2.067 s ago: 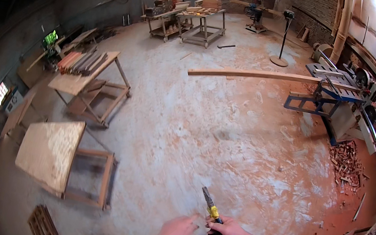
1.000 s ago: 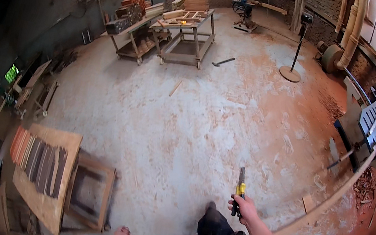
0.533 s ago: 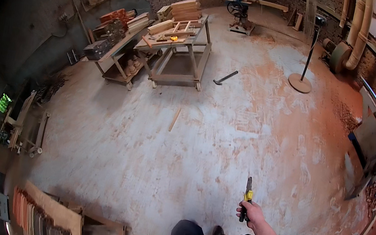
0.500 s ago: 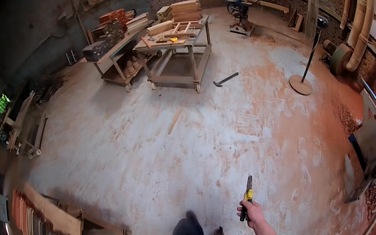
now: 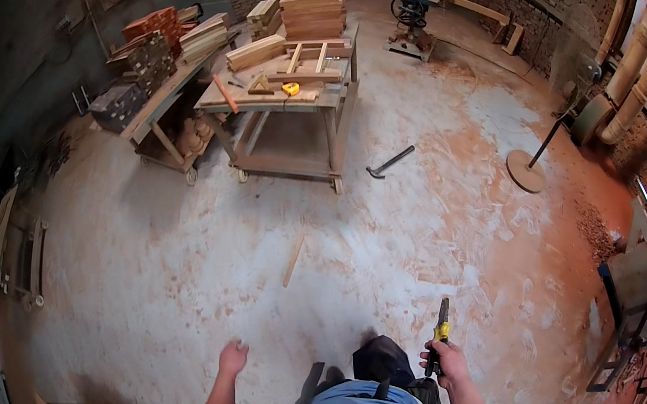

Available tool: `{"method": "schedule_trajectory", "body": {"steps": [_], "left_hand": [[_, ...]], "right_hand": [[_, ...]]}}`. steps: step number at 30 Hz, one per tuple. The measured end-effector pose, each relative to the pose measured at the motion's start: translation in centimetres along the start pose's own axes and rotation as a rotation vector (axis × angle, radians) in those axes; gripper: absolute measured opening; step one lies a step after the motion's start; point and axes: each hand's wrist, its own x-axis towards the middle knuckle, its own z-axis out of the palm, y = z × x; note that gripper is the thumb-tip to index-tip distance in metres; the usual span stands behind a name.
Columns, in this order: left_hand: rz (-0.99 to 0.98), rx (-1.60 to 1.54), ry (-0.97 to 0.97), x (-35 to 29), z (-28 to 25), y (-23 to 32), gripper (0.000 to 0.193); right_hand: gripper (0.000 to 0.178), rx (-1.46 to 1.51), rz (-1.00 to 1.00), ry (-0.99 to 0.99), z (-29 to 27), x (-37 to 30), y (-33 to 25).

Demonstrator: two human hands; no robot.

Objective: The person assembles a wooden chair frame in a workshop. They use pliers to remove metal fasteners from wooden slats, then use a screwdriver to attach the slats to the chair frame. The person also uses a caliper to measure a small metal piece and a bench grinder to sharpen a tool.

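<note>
My right hand (image 5: 448, 365) is wrapped around the black and yellow handles of a pair of pliers (image 5: 441, 331), whose dark metal jaws point away from me. My left hand (image 5: 233, 356) hangs out to the left above the floor, its fingers curled in and nothing visible in them. Farther ahead, a claw hammer (image 5: 390, 162) lies on the floor, to the right of a wooden work table (image 5: 294, 99). On that table are a yellow tape measure (image 5: 290, 89), an orange-handled tool (image 5: 225, 93) and a light wooden frame (image 5: 311, 56).
A thin wood strip (image 5: 293, 261) lies on the dusty floor (image 5: 157, 277). Stacked boards (image 5: 312, 12) stand on the table, and a second cart (image 5: 158, 107) sits beside it. To the right are a round-based stand (image 5: 525, 172) and machinery (image 5: 640, 281); a handwheel machine (image 5: 409, 13) stands at the back.
I have come closer to the tables and hammer, which now appear larger. My left hand and forearm have swung forward into fuller view. The pliers stay in my right hand.
</note>
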Motion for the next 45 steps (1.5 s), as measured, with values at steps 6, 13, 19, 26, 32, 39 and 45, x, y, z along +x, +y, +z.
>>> {"method": "schedule_trajectory", "body": {"steps": [6, 13, 19, 26, 32, 39, 45], "left_hand": [[0.185, -0.385, 0.133, 16.9, -9.5, 21.7, 0.046], [0.198, -0.269, -0.005, 29.1, -11.8, 32.3, 0.044], [0.296, -0.295, -0.024, 43.8, -18.0, 44.6, 0.043], [0.544, -0.486, -0.058, 63.7, -25.0, 64.5, 0.039], [0.609, -0.368, -0.107, 78.1, -27.4, 76.5, 0.047], [0.595, -0.141, -0.145, 85.3, -25.1, 81.4, 0.057], [0.680, -0.215, -0.010, 86.6, -22.8, 80.8, 0.055]], "right_hand": [[0.023, -0.040, 0.001, -0.042, 11.2, 14.6, -11.4], [0.025, -0.187, 0.012, -0.143, 25.5, 29.3, -28.8], [0.026, -0.324, -0.125, -0.280, 37.6, 38.5, -43.8], [0.026, -0.391, -0.040, -0.288, 52.0, 49.1, -57.1], [0.024, -0.332, 0.133, -0.257, 60.5, 58.4, -64.2], [0.029, -0.431, 0.320, -0.251, 64.8, 66.2, -68.1], [0.029, -0.440, 0.432, -0.209, 65.5, 69.1, -69.5]]}}
